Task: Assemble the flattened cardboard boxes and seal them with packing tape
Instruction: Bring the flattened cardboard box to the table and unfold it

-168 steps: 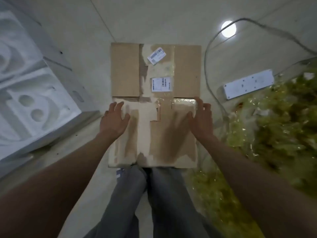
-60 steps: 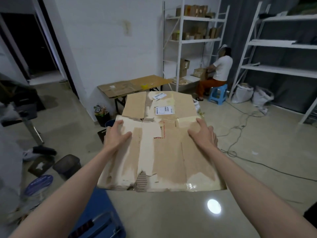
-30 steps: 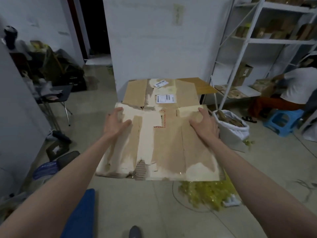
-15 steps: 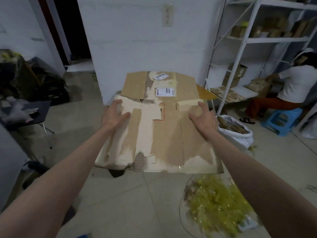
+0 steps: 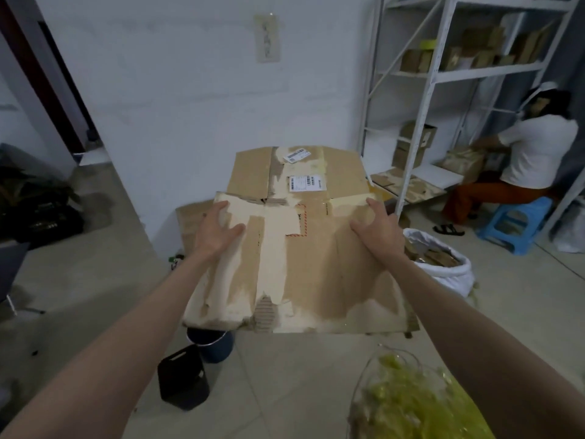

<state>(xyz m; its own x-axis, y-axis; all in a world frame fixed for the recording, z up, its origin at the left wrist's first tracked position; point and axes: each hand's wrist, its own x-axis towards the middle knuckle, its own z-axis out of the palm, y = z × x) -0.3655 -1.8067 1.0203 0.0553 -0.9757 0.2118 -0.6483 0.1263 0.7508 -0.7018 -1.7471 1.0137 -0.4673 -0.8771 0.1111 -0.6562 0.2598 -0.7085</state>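
While it was held up in the air at chest height, the flattened cardboard box (image 5: 316, 248) lay nearly level in front of the person, its worn face patched with torn pale paper and its far flaps carrying a white shipping label (image 5: 307, 183). The left hand (image 5: 218, 234) gripped the box's left edge, thumb laid across the top face and fingers curled over the rim. The right hand (image 5: 378, 234) gripped the right edge in the same way, thumb on top and fingers wrapped around the side. Below the box, a dark bucket (image 5: 210, 343) and a black container (image 5: 183, 381) stood on the tiled floor (image 5: 285, 391), with a heap of yellow-green plastic strapping (image 5: 418, 407) at the lower right. A white sack (image 5: 449, 274) filled with cardboard scraps sat just right of the box. Farther off, white metal shelving (image 5: 443, 74) held small cartons, and another person (image 5: 531, 160) sat on a blue stool (image 5: 516, 223) beside it.
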